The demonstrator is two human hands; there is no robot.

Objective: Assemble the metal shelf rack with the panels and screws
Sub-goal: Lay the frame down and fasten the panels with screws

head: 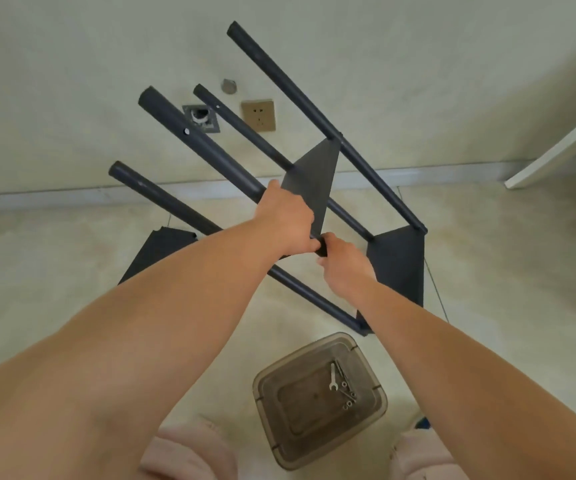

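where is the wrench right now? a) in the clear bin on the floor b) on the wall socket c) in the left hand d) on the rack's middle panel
a, the wrench lies in the clear bin with loose hardware, while both hands grip the rack.

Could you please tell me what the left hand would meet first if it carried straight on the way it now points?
Probably the dark triangular metal shelf panel: the left hand grips a black metal pole and points up and away, with the panel's edge right beside its knuckles. Depth is unclear, so it might pass alongside.
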